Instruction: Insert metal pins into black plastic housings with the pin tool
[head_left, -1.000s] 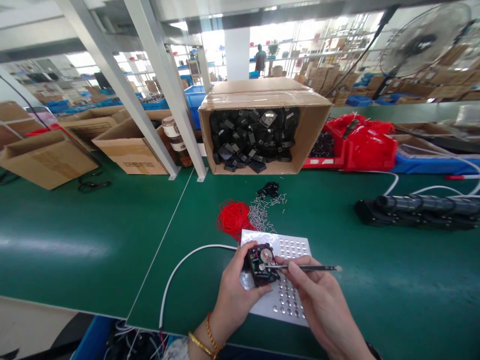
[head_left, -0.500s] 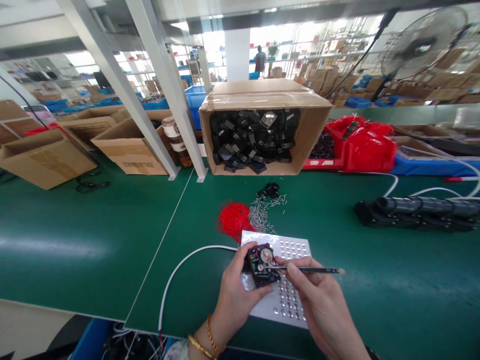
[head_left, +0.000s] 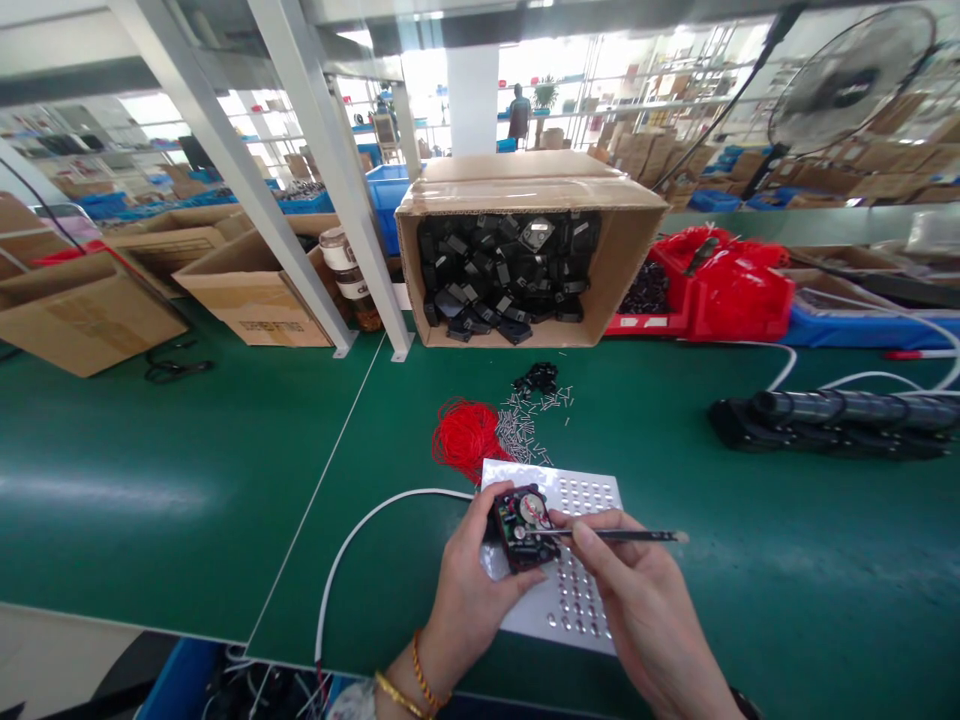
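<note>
My left hand [head_left: 476, 590] grips a small black device with an exposed circuit board [head_left: 517, 550], thumb at its lower edge and fingers along its far side. Round metal parts and red wire show on the board. Between the thumb and fingers of my right hand [head_left: 637, 585] is a pair of dark tweezers [head_left: 630, 536], with the tip resting at or just over the board near a small round metal piece. Beneath both hands lies a white sheet [head_left: 589, 490] bearing rows of small silvery round pieces. A white cable [head_left: 360, 520] runs up to the device's left side.
Beyond the sheet are a coil of red wire [head_left: 463, 437], scattered metal pins [head_left: 516, 435] and small black parts [head_left: 537, 379]. A cardboard box [head_left: 622, 270] of black housings stands behind, beside red bins [head_left: 742, 310]. Black cylindrical units [head_left: 840, 425] lie at right.
The camera view has shifted very slightly. Both hands keep their grips, and the tweezers' tip stays at about the same spot on the board.
</note>
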